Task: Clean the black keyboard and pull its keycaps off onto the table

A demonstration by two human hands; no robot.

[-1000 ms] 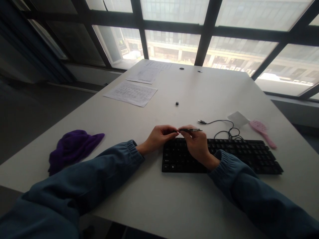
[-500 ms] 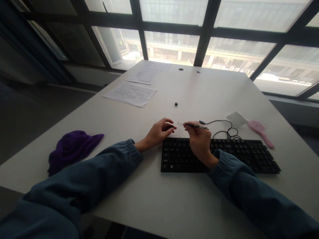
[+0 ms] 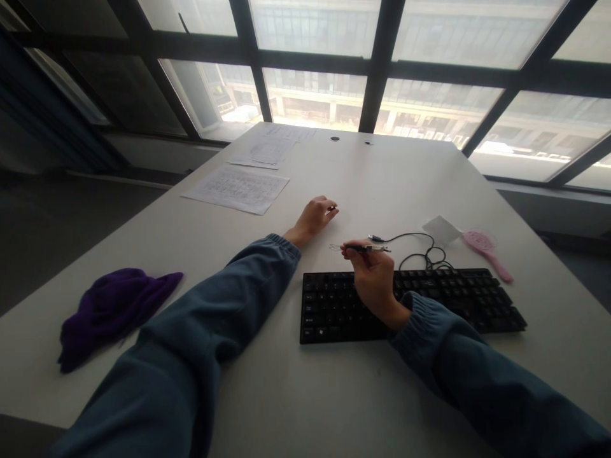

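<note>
My left hand [image 3: 314, 217] reaches over the white table beyond the keyboard. Its thumb and fingers are closed around a small black keycap [image 3: 333, 208], mostly hidden by the fingertips. My right hand [image 3: 375, 277] is raised over the left half of the black keyboard [image 3: 453, 299]. In its pinch is a wire keycap puller [image 3: 356, 247] with a dark handle, held roughly level. The thin wire loops point left, clear of the keys.
A black USB cable [image 3: 405, 235] coils behind the keyboard, near a pale paper square [image 3: 442, 229] and a pink hairbrush [image 3: 484, 248]. Purple cloth [image 3: 119, 302] lies at left. Printed sheets [image 3: 238, 187] rest farther back on the table [image 3: 396, 184], before the windows.
My left hand has moved forward, away from the keyboard, to where the small black keycap lay, and closed on it. My right hand still holds the puller, with little movement. The view has shifted slightly.
</note>
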